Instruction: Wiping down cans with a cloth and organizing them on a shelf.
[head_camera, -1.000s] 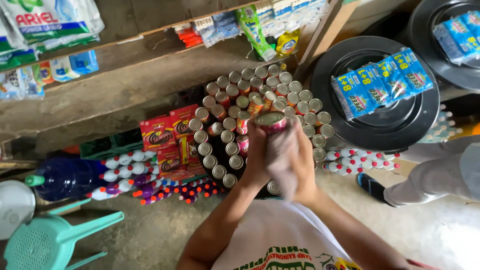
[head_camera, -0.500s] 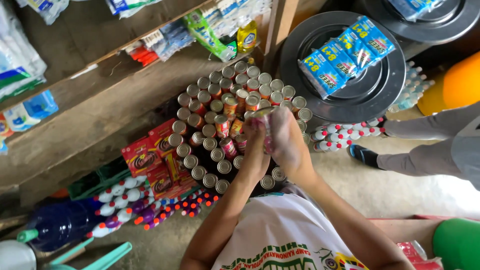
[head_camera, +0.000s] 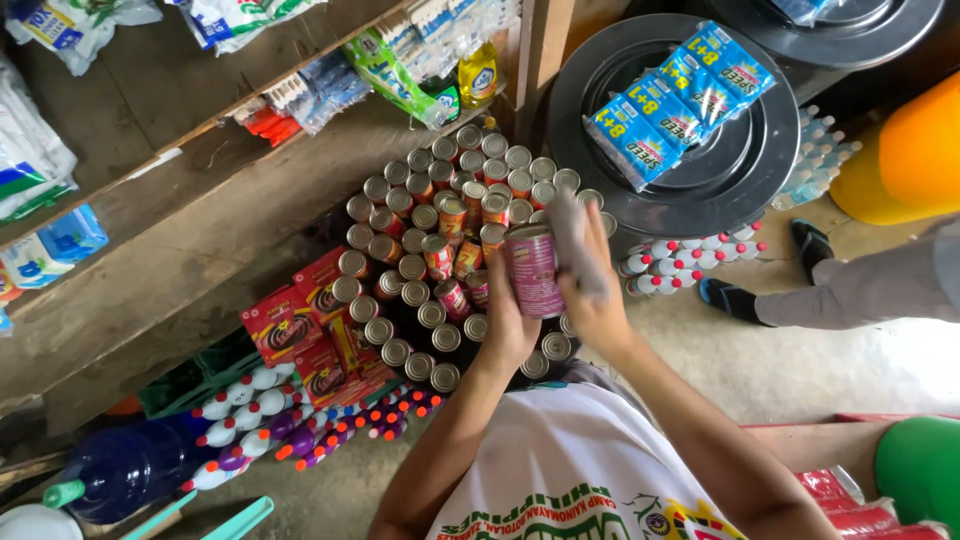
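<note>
I hold a red-labelled tin can (head_camera: 533, 270) upright in my left hand (head_camera: 505, 325), gripping it from the left side. My right hand (head_camera: 592, 290) presses a grey cloth (head_camera: 573, 240) against the can's right side. Both hands hover above a stack of several similar tin cans (head_camera: 440, 250) with silver lids, piled on the floor below a wooden shelf. A few cans in the stack lie tilted, showing red and orange labels.
Red snack packets (head_camera: 300, 325) lie left of the cans, with small white and coloured bottles (head_camera: 250, 415) near them. A black round lid (head_camera: 690, 150) carries blue sachet strips (head_camera: 680, 95). Another person's leg and sandalled foot (head_camera: 800, 290) stand at right. A wooden shelf (head_camera: 180, 130) holds packaged goods.
The can has risen clear of the stack and now stands upright between my hands. My right hand with the cloth moved up along its side. The view shifted right.
</note>
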